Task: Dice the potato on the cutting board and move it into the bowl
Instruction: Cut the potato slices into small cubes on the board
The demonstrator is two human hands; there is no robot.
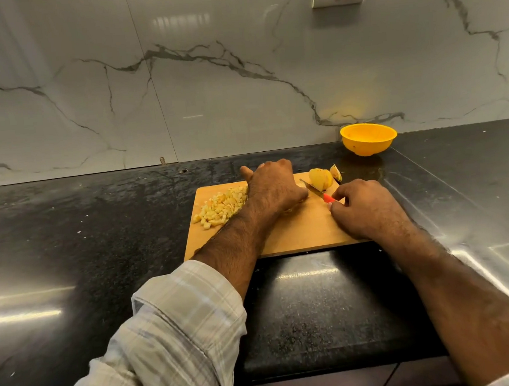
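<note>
Left hand (pixel 272 188) curls over a potato piece on the cutting board (pixel 298 229); right hand (pixel 367 206) fingers pinch the knife (pixel 317 191). Cut evenly, fingertips tucked.

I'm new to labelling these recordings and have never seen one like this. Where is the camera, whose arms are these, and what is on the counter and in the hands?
There is no machine here: one wide-angle camera sits on a person's head, looking forward and down, so the two arms reaching in are that person's own. On the dark counter lies a wooden cutting board. A pile of diced potato sits at its left end, and uncut potato pieces at its far right corner. The left hand rests on the board; what lies under it is hidden. The right hand grips a small knife by its red handle, blade pointing toward the left hand. A yellow bowl stands beyond the board by the marble wall, with nothing visible inside.
</note>
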